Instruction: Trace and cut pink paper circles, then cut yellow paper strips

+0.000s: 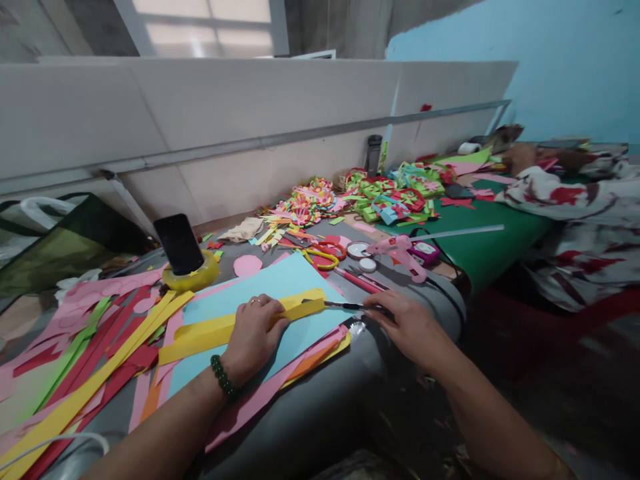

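Observation:
My left hand (257, 330), with a green bead bracelet and a ring, presses its bent fingers on a yellow paper strip (305, 305) over a light blue sheet (300, 270). A second yellow strip (193, 345) runs out from under this hand to the left. My right hand (403, 323) is closed round a slim black tool (353, 307), whose narrow tip meets the right end of the yellow strip. Its exact kind I cannot make out. Pink and orange sheets (310, 363) stick out under the blue one.
A phone (179, 243) leans on a yellow tape roll (193, 275). Paper strips (95, 387) cover the left side. Yellow-handled scissors (323, 259), a pink glue gun (400, 252) and paper pieces (310, 200) lie beyond. At right, a co-worker's sleeve (545, 193) reaches over a green surface (495, 227).

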Available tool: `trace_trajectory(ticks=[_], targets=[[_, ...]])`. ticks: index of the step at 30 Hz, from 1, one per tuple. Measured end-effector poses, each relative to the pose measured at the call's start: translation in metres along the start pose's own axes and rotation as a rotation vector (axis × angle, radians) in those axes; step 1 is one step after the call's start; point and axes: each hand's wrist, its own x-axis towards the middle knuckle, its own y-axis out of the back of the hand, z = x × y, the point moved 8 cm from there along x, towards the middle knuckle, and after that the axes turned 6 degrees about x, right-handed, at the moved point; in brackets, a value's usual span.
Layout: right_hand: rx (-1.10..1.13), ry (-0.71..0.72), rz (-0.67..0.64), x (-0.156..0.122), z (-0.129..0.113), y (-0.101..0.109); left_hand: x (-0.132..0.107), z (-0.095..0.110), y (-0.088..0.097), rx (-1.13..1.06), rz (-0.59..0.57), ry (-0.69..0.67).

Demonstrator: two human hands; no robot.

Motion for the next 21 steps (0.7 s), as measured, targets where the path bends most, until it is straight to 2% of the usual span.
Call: trace_trajectory(ticks=[4, 6, 9, 11, 16, 21], targets=[[-0.003, 0.036, -0.004, 0.002, 0.000, 0.000, -0.004, 0.003, 0.000, 0.025, 0.020, -0.006], [0.003, 0.057, -0.007, 0.004, -0.001, -0.001, -0.007, 0.011, -0.004, 0.024, -0.011, -0.082], [0.012, 0.079, -0.028, 0.008, -0.004, -0.006, -0.012, 0.029, -0.018, 0.005, -0.181, -0.246], [0.023, 0.097, -0.041, 0.009, -0.008, -0.008, -0.015, 0.035, -0.026, 0.010, -0.278, -0.294], [0.109, 0.116, -0.062, 0.008, -0.010, -0.008, -0.015, 0.038, -0.027, 0.021, -0.320, -0.289], [0.160, 0.065, -0.080, 0.002, -0.002, -0.004, -0.015, 0.037, -0.030, 0.009, -0.343, -0.276]])
